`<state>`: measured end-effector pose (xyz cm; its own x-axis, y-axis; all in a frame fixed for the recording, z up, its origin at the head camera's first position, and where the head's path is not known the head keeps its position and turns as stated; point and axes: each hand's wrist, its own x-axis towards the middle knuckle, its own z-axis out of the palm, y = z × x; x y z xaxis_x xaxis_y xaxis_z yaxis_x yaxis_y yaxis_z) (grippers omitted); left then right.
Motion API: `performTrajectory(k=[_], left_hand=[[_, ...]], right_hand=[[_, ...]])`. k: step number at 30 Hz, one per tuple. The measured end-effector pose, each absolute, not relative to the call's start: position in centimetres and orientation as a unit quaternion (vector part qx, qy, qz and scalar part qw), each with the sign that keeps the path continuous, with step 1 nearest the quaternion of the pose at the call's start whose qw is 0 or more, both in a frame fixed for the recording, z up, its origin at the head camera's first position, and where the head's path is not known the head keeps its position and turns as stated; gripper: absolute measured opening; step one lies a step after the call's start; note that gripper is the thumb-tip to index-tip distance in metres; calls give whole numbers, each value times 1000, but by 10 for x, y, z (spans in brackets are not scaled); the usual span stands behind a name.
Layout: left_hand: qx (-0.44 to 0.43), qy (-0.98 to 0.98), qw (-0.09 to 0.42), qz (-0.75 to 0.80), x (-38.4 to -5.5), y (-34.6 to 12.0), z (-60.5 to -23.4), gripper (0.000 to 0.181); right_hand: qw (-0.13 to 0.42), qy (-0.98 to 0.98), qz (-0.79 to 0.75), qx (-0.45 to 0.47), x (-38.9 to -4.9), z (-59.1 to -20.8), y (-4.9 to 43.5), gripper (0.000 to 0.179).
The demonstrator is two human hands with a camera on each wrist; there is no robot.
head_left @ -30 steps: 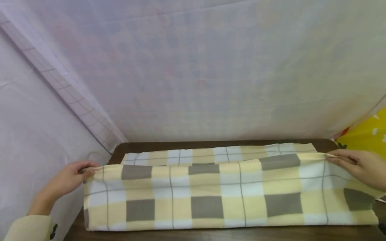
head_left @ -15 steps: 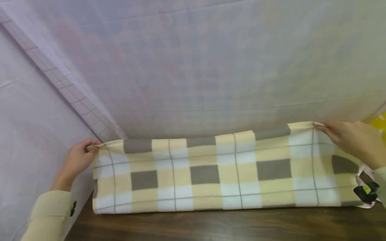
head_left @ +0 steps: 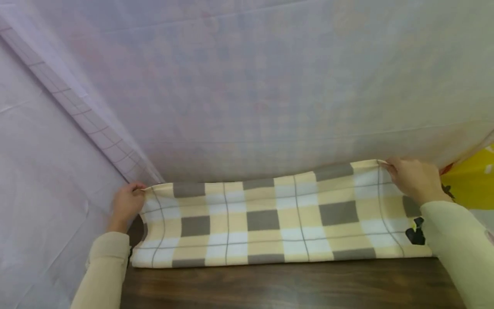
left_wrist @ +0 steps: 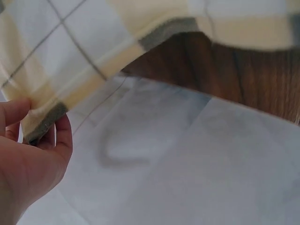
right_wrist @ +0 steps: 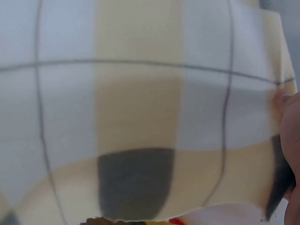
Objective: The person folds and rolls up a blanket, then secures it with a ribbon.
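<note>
A checked cloth in cream, white and grey stretches across the dark wooden table between both hands. My left hand pinches its far left corner; in the left wrist view the thumb and fingers grip the cloth's edge, which has a grey patch there. At the far right corner my right hand pinches the edge, held a little higher than the left one. The right wrist view shows the cloth spread wide, with part of the right hand at the frame's right side. The cloth's near edge lies along the table as a straight fold.
Bare brown wood of the table shows in front of the cloth. A pale sheet hangs behind as a wall, and a white sheet hangs at the left. Yellow patterned fabric stands at the right.
Both hands have carried the cloth's upper edge away toward the back wall, covering the rear layer of cloth. They have also come closer together, and more table shows in front.
</note>
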<state>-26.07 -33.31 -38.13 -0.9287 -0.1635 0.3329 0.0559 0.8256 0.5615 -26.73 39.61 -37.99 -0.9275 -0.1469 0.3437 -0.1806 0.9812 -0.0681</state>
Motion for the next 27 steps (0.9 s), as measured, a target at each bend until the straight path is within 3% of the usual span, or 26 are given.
performTrajectory(k=[5, 18, 22, 27], left_hand=[[41, -934, 181, -305, -264, -322, -396, 27], [16, -957, 172, -234, -267, -312, -412, 29], [22, -970, 98, -223, -264, -314, -414, 44], [19, -973, -44, -225, -247, -326, -425, 65]], right_hand=[[119, -989, 48, 70, -270, -394, 395, 21], [113, -991, 49, 45, -265, -424, 388, 20], [102, -990, 97, 15, -257, -429, 402, 39], [39, -988, 145, -19, -237, -440, 435, 63]])
